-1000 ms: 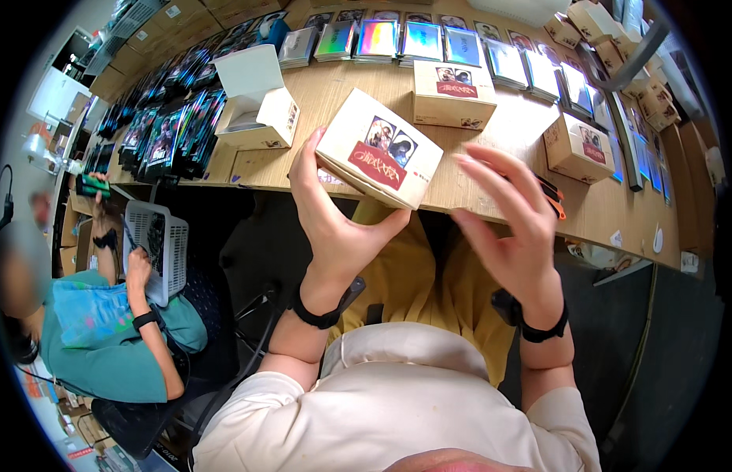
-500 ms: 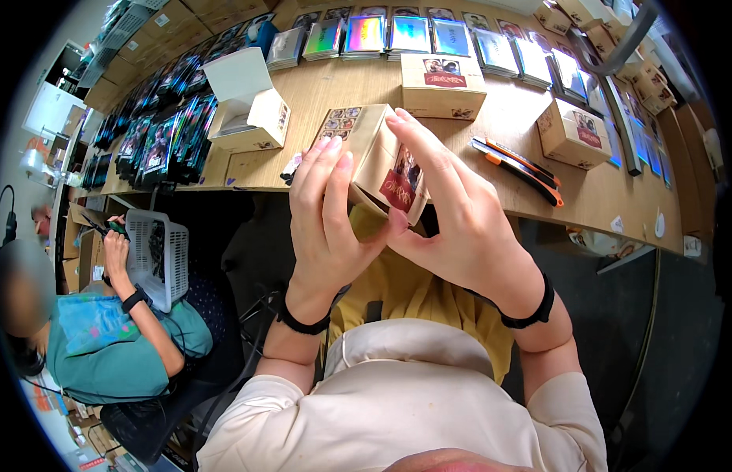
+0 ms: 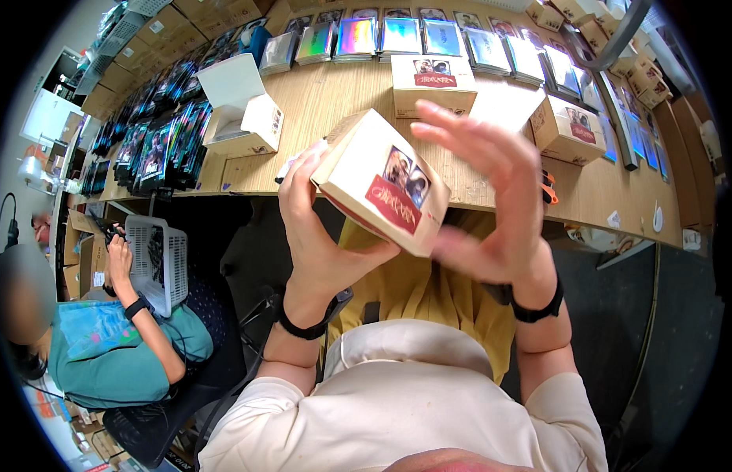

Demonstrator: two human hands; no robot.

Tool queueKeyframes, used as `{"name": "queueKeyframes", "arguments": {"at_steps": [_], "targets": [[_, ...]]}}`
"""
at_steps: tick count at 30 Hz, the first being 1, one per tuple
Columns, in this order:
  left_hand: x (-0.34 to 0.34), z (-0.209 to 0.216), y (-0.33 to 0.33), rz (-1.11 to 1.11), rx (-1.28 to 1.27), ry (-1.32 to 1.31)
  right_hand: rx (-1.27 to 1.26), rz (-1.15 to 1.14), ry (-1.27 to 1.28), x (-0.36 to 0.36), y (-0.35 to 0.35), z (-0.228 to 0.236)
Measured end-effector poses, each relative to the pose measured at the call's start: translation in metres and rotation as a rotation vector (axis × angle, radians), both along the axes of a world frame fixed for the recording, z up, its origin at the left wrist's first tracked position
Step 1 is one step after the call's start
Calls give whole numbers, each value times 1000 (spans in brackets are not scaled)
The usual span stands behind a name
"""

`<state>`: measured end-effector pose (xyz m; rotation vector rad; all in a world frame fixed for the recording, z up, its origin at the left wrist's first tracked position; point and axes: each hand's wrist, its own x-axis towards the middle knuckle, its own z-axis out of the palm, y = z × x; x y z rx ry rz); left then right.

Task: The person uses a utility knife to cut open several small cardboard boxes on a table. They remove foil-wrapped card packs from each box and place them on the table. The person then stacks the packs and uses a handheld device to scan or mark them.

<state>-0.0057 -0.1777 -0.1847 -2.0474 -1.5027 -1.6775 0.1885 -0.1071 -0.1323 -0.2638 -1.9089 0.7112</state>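
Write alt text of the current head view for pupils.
A person's left hand holds a tilted cream cardboard box with a red panel; the blurred right hand is spread beside it. On the light wooden table are an open cream carton, dark glossy packets and shiny rectangular stacks.

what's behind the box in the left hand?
Past the held box, wooden tabletop shows, with a printed box farther back. Whatever lies directly behind the held box is covered; can't tell.

Item: one wide fisheye view, left of a head-worn pair. I look down over a cream fabric shirt (image 3: 397, 385), near the long light-brown wooden table (image 3: 323, 96), facing across its top.
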Motion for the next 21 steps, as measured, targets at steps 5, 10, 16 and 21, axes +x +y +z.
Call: {"name": "queueKeyframes", "arguments": {"at_steps": [5, 10, 16, 21], "targets": [[-5, -4, -1, -26, -39, -24, -193, -42, 158, -7, -20, -12], [-17, -14, -15, -133, -9, -75, -1086, 387, 402, 15, -6, 3], [-59, -24, -16, 254, 124, -599, -705, 272, 203, 4, -19, -8], [-107, -38, -13, 550, 40, -387, -755, 185, 71, 7, -20, -17]]}}
